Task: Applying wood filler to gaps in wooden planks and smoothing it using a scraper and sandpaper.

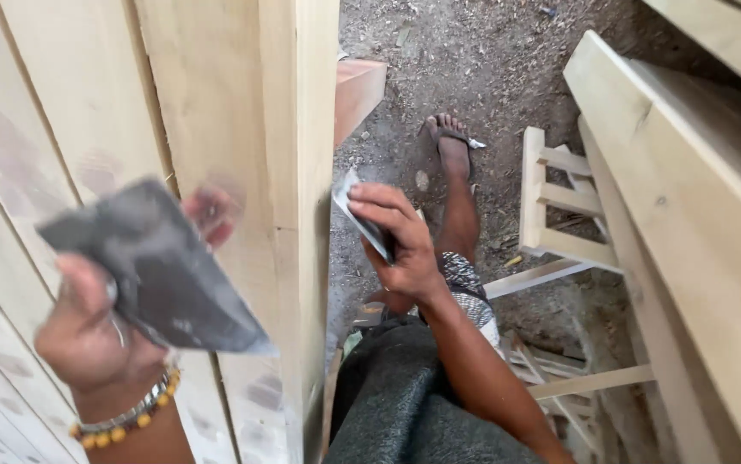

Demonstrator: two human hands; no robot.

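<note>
While you stand against the tall pale wooden panel [216, 112], you look to be midway through filling it: greyish patches of filler already dot its boards, and the narrow side edge nearest you shows fewer of them. One panel of this kind fills your left view; two more pale wooden pieces [688, 172] lean at the right, and one small slatted frame [560, 206] rests on the dirt ground [491, 60]. Your left hand [87, 335] is closed around one wide flat dark-smeared board [160, 271], held up just in front of the panel. Your right hand [401, 249] pinches one small thin scraper [362, 219] beside the panel's edge. I'd judge the next move calls for bringing scraper to board for filler, then pressing it flat on an unfilled spot.
</note>
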